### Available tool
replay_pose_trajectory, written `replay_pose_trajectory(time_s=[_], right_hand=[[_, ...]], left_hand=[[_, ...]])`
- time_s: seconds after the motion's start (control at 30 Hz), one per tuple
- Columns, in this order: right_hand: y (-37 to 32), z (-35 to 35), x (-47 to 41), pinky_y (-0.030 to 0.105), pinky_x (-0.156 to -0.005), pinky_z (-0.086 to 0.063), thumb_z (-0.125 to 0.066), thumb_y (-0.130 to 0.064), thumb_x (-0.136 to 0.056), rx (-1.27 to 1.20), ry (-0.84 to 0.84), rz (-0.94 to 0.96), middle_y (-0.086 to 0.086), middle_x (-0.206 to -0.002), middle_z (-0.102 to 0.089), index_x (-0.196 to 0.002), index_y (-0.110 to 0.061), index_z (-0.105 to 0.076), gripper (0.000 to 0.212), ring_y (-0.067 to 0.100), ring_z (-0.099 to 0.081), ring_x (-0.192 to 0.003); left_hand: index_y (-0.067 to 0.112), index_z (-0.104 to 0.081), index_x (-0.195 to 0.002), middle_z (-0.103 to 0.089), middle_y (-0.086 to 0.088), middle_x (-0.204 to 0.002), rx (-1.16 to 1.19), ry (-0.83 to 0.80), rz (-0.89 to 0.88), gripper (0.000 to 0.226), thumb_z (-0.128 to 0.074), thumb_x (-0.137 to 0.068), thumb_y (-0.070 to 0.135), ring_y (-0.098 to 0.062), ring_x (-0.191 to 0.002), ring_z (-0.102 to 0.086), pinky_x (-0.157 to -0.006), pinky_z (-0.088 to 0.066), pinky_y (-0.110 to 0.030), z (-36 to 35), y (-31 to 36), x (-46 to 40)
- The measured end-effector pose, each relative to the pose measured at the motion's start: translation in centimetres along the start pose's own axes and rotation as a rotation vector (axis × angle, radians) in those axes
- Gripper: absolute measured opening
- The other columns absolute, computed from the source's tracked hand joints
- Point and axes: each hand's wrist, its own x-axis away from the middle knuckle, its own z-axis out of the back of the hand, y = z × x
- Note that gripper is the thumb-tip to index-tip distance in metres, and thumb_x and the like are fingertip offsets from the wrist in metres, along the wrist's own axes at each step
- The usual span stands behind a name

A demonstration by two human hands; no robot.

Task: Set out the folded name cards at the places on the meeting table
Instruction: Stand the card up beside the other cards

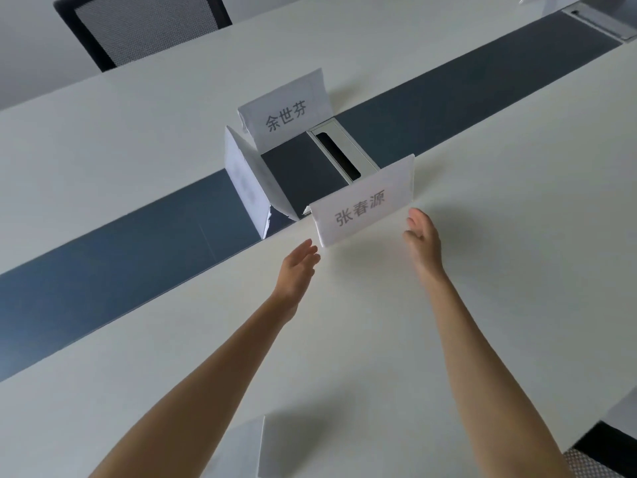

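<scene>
Now I am hovering my left hand [298, 267] and right hand [422, 236] — each grip wide, holding nothing — beside the nearest name card [362, 205] standing on the table [482, 270].

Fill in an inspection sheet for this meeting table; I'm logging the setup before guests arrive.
Surface: white meeting table with dark blue centre strip.
Job's things: three folded white paper name cards stand clustered mid-table: nearest, far, side-on.
Clutter: nothing seen.
Grippers: left hand and right hand open, flanking the nearest card, fingers apart from it.
Cables: nothing seen; silver cable hatch.
Surroundings: black mesh chair.
</scene>
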Motion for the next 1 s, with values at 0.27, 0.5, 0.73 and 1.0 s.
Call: replay_pose_trajectory(time_s=[0.27, 0.5, 0.73, 1.0], right_hand=[[3.5, -3.8, 15.5, 0.004, -0.075, -0.043, -0.044, 0.007, -0.083, 0.032, -0.278, 0.003, 0.009, -0.106, -0.059, -0.112, -0.004, -0.055, 0.033, -0.009, -0.06, -0.078], [3.2, -5.0, 27.9, 0.038, -0.094, -0.046, -0.043, -0.021, -0.093, 0.128, -0.717, -0.149, 0.003, -0.094, -0.064, -0.114, -0.023, -0.053, 0.024, 0.018, -0.063, -0.089], [1.8, -6.2, 33.4, 0.013, -0.08, -0.035, -0.052, -0.025, -0.089, 0.316, -0.733, 0.022, 0.004, -0.113, -0.057, -0.13, -0.018, -0.044, 0.042, 0.012, -0.055, -0.101], [3.6, -6.5, 37.3, 0.005, -0.059, -0.039, -0.067, -0.016, -0.078, 0.444, -0.466, 0.245, 0.002, -0.075, -0.063, -0.106, -0.01, -0.058, 0.03, 0.016, -0.059, -0.069]], left_hand=[[0.008, -0.057, -0.114, -0.065, -0.005, -0.104, -0.332, 0.026, -0.079, 0.03, -0.038, -0.091, 0.007, -0.02, -0.096, -0.063, -0.087, -0.046, -0.034, 9.4, -1.7, 9.7], [0.008, -0.062, -0.109, -0.066, -0.006, -0.107, -0.57, 0.48, -0.057, 0.026, -0.044, -0.089, 0.007, -0.017, -0.095, -0.059, -0.084, -0.039, -0.023, 19.2, -8.6, 22.1], [0.014, -0.051, -0.123, -0.06, -0.015, -0.117, -0.546, 0.466, 0.117, 0.033, -0.04, -0.093, 0.022, -0.025, -0.102, -0.055, -0.083, -0.036, -0.028, 20.9, -15.9, 28.9], [0.013, -0.06, -0.113, -0.065, -0.01, -0.082, -0.377, 0.489, -0.02, 0.028, -0.058, -0.085, 0.015, -0.024, -0.076, -0.061, -0.068, -0.041, -0.025, 21.1, -19.2, 31.6]])
